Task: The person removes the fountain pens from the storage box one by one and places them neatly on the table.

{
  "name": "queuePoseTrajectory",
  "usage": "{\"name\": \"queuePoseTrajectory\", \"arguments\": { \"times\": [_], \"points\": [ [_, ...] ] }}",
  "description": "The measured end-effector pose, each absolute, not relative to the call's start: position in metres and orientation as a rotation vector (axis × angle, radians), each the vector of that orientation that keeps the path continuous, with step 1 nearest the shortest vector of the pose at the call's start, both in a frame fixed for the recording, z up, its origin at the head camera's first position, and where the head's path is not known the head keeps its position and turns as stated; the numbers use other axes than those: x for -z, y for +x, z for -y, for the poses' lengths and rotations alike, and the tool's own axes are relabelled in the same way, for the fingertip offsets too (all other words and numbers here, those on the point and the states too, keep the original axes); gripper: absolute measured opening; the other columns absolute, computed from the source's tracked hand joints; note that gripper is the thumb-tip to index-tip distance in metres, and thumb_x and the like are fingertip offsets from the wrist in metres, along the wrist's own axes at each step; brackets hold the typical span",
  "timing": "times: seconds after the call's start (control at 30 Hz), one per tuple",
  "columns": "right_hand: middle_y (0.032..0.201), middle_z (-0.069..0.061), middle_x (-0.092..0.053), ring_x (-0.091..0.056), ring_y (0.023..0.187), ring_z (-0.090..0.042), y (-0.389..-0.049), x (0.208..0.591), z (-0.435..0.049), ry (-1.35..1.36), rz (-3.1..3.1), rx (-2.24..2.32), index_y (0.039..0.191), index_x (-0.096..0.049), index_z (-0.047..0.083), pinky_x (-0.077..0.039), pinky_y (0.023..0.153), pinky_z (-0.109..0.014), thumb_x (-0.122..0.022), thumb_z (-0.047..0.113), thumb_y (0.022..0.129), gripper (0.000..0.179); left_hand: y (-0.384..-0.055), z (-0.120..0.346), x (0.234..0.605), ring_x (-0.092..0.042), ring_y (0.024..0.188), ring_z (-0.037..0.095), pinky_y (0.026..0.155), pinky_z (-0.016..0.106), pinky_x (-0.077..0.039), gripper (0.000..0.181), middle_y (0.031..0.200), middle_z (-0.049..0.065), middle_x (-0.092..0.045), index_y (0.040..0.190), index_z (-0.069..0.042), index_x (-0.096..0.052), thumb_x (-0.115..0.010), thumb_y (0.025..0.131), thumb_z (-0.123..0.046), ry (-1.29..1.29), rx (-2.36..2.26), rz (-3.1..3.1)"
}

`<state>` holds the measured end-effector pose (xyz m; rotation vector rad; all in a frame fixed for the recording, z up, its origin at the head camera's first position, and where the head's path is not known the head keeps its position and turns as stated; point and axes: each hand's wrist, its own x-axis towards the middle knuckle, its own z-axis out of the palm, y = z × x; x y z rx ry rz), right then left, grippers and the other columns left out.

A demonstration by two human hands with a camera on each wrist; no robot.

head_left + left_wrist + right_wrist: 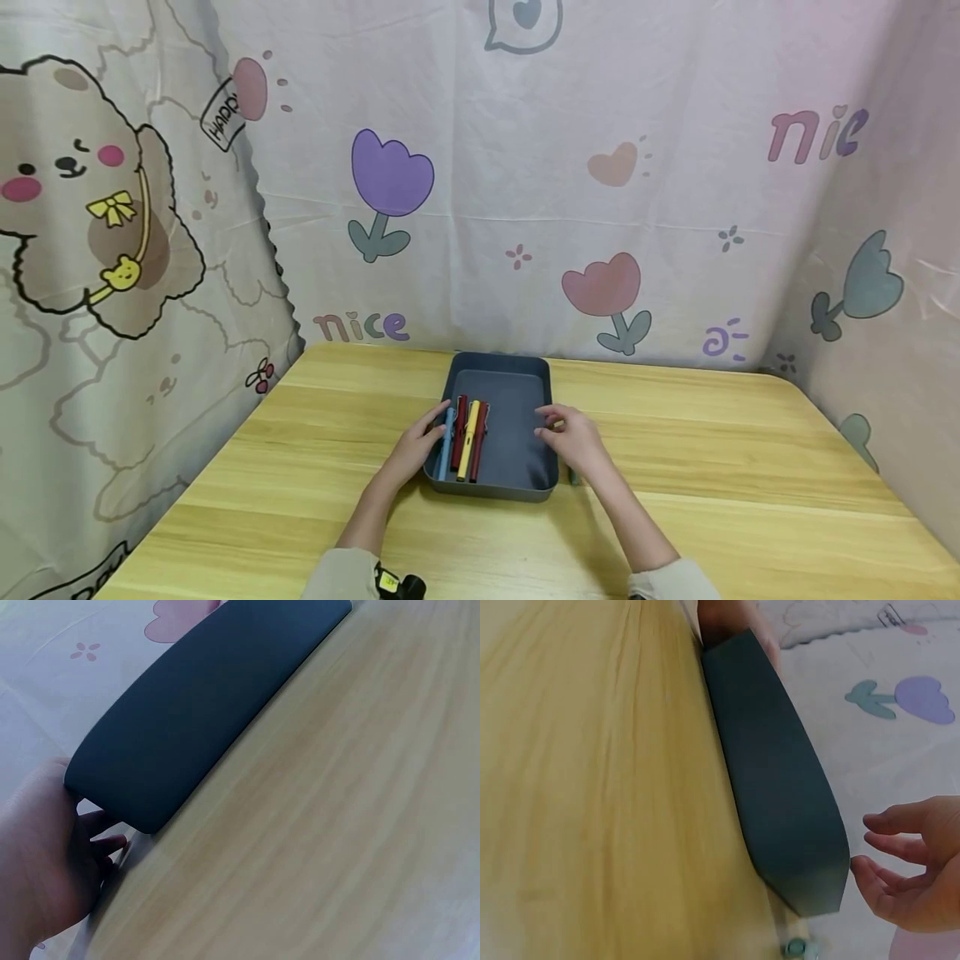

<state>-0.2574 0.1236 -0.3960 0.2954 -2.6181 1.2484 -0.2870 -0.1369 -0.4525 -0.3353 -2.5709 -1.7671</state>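
A dark grey tray (517,495) stands on the wooden table. Along its left side lie a blue pen (446,446), a yellow pen (468,446) and two dark red pens (479,442). My left hand (408,450) holds the tray's left wall, thumb and index fingertips at the rim beside the blue pen; its other fingers (112,844) show outside the wall. Over the right rim is my right hand (573,437), thumb and fingers apart and nothing visible between them. Beneath this hand, a green pen (573,477) lies outside the tray, mostly hidden.
The wooden table (712,467) extends to both sides of the tray. A patterned cloth (510,183) hangs behind the table and down its left and right sides. A small black device (401,585) sits at the left sleeve.
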Motion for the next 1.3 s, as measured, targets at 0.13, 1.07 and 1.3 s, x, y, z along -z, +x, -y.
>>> {"name": "queuePoseTrajectory", "arguments": {
  "times": [0.13, 1.07, 1.3],
  "points": [
    [0.087, -0.011, -0.059, -0.057, 0.077, -0.021, -0.260, 0.394, -0.111, 0.359, 2.631, -1.254, 0.103, -0.068, 0.001, -0.049, 0.062, -0.032, -0.071, 0.002, 0.078, 0.026, -0.287, 0.137, 0.453, -0.022, 0.131, 0.039, 0.101, 0.056, -0.021, 0.044, 0.144, 0.019, -0.029, 0.142, -0.014, -0.039, -0.046, 0.098, -0.017, -0.329, 1.762, 2.570],
    [0.081, -0.003, -0.063, -0.058, 0.072, -0.018, -0.272, 0.420, -0.055, 0.586, 2.864, -1.324, 0.101, -0.067, 0.005, -0.048, 0.061, -0.033, -0.067, 0.010, 0.083, 0.019, -0.289, 0.138, 0.455, -0.024, 0.130, 0.039, 0.099, 0.058, -0.023, 0.044, 0.143, 0.020, -0.030, 0.141, -0.014, -0.040, -0.045, 0.098, -0.016, -0.338, 1.741, 2.580],
    [0.073, -0.001, -0.058, -0.052, 0.061, -0.014, -0.271, 0.422, -0.056, 0.553, 2.865, -1.308, 0.098, -0.066, 0.005, -0.043, 0.053, -0.029, -0.069, 0.010, 0.082, 0.018, -0.290, 0.139, 0.455, -0.024, 0.130, 0.038, 0.101, 0.056, -0.022, 0.044, 0.143, 0.019, -0.031, 0.141, -0.014, -0.040, -0.045, 0.098, -0.015, -0.349, 1.728, 2.576]
  ]
}}
